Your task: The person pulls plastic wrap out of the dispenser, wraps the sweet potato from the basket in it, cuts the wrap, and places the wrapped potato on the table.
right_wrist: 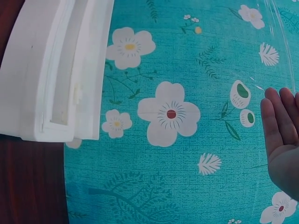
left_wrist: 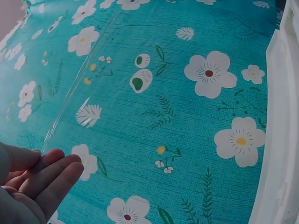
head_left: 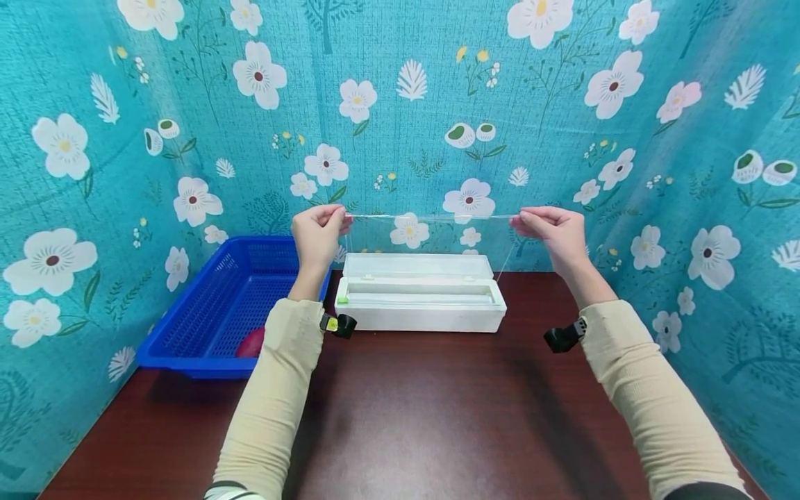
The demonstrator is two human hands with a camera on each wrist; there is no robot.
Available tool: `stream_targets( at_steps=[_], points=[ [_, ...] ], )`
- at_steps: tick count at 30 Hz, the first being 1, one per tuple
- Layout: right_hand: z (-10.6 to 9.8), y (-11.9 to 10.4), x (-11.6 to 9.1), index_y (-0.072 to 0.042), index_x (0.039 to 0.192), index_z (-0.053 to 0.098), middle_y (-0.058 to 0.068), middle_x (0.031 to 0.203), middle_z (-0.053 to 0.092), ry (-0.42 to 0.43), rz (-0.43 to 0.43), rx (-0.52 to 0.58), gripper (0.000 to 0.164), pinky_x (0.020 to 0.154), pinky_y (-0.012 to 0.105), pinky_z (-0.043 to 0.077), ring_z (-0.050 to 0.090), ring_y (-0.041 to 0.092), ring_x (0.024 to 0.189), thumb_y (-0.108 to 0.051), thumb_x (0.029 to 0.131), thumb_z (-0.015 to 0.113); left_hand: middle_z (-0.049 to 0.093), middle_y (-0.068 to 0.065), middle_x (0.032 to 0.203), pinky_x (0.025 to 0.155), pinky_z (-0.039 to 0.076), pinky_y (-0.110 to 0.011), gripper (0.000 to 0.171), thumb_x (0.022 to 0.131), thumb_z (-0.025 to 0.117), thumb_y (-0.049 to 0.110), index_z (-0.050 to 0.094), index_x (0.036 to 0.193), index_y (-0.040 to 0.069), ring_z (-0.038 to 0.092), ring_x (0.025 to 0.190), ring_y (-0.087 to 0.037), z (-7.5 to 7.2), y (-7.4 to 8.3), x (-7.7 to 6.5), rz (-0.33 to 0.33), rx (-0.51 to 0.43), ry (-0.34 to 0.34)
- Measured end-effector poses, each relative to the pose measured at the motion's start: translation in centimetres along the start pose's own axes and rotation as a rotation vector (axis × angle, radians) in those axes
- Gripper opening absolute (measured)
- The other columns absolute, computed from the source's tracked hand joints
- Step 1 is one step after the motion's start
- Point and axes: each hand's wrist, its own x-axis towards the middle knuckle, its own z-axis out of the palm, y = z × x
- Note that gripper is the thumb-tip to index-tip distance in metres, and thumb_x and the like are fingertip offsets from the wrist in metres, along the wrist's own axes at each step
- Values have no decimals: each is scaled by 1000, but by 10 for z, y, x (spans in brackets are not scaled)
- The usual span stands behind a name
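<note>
A sheet of clear plastic wrap (head_left: 431, 217) is stretched level between my two hands, above and behind a white wrap dispenser (head_left: 420, 319). My left hand (head_left: 317, 232) pinches one top corner between thumb and fingers; in the left wrist view the film's edge (left_wrist: 70, 95) runs up from the fingertips. With thumb and fingers, my right hand (head_left: 555, 232) pinches the other corner. The film's sides slope down toward the dispenser, whose lid (head_left: 417, 264) stands raised at the back. Inside lies a pale roll (head_left: 419, 298), and a small green piece (head_left: 342, 301) sits at the left end.
A blue plastic basket (head_left: 187, 362) stands left of the dispenser, with a red round item (head_left: 251, 343) in it, partly hidden by my left sleeve. Under everything is a dark brown table (head_left: 425, 410). A flowered teal cloth (head_left: 400, 125) hangs behind and at both sides.
</note>
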Motion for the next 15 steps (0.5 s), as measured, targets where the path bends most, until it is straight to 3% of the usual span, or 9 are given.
stream_targets(
  at_steps=[15],
  points=[
    [-2,-14,-2,3,94,68,7,83,68,-1,-22,-12,17,70,23,49,65,15,76,-8,81,63,65,-21,87,68,50,-25,19,87,57,6,65,96,-9,65,79,-25,-4,13,-2,30,-5,-39]
  ],
)
